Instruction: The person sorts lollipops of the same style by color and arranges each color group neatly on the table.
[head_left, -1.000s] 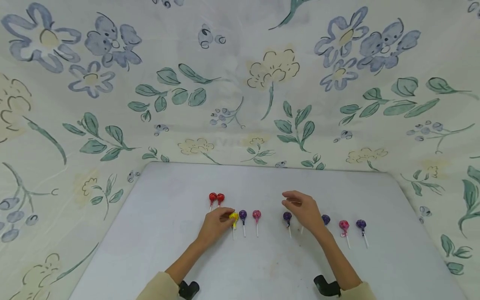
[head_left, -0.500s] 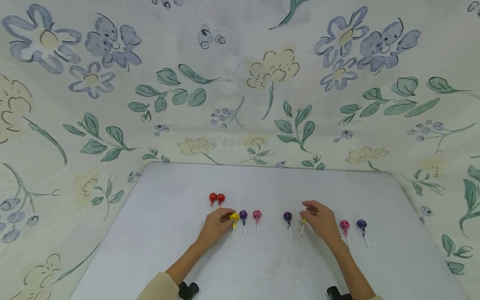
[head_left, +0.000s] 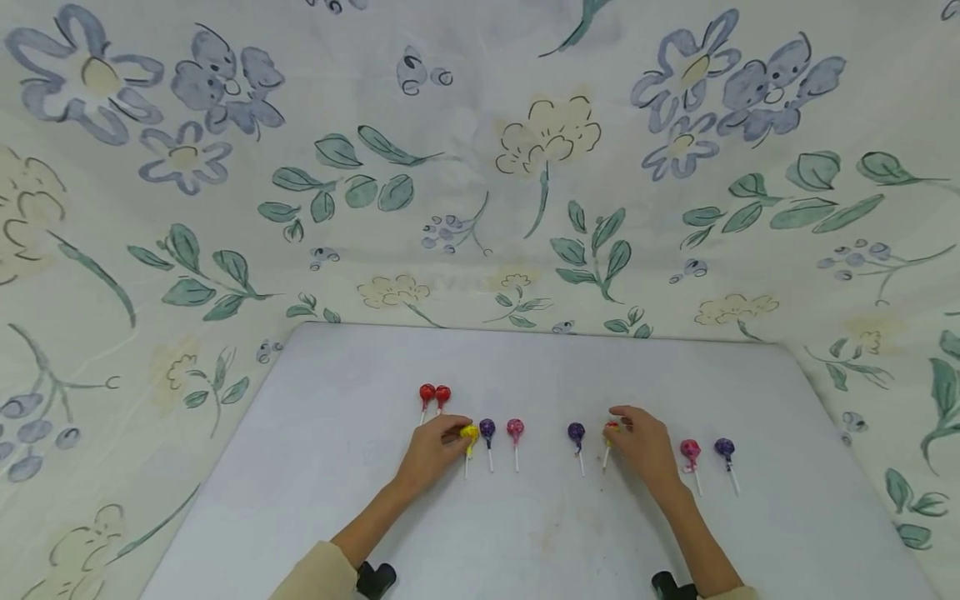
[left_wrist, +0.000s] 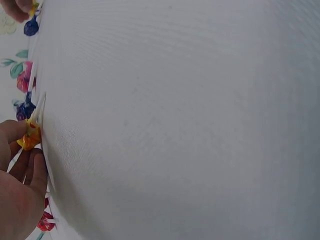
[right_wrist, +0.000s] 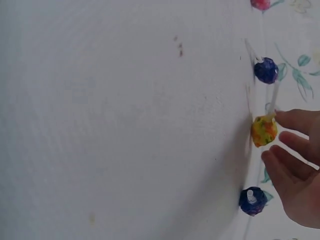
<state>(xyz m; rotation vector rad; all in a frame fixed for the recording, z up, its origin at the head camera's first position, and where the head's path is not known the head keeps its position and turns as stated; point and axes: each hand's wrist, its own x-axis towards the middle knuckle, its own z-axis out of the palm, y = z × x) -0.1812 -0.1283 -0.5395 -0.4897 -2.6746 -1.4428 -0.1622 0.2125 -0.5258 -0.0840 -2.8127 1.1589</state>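
Note:
Wrapped lollipops lie in a row on the white tabletop [head_left: 480,533]. My left hand [head_left: 432,454] holds a yellow lollipop [left_wrist: 30,135] between thumb and fingers. To its right lie a purple lollipop [head_left: 487,429] and a pink lollipop [head_left: 515,427]. My right hand [head_left: 647,442] is at a yellow-orange lollipop [right_wrist: 264,131]; the thumb is against the wrapper near the stick and the other fingers stand a little apart from the candy. A purple lollipop [head_left: 576,432] lies left of this hand. Another purple lollipop [right_wrist: 253,201], seen in the right wrist view, is hidden behind the hand in the head view.
Two red lollipops [head_left: 435,392] lie behind my left hand. Farther right are a pink lollipop [head_left: 691,450] and a purple lollipop [head_left: 724,448]. A flower-patterned cloth [head_left: 480,183] hangs behind the table. Black wrist mounts [head_left: 377,581] sit at both forearms.
My right hand has moved right and slightly down, from above the purple lollipop to the yellow-orange one, whose top now shows. My left hand has stayed in place on the yellow lollipop.

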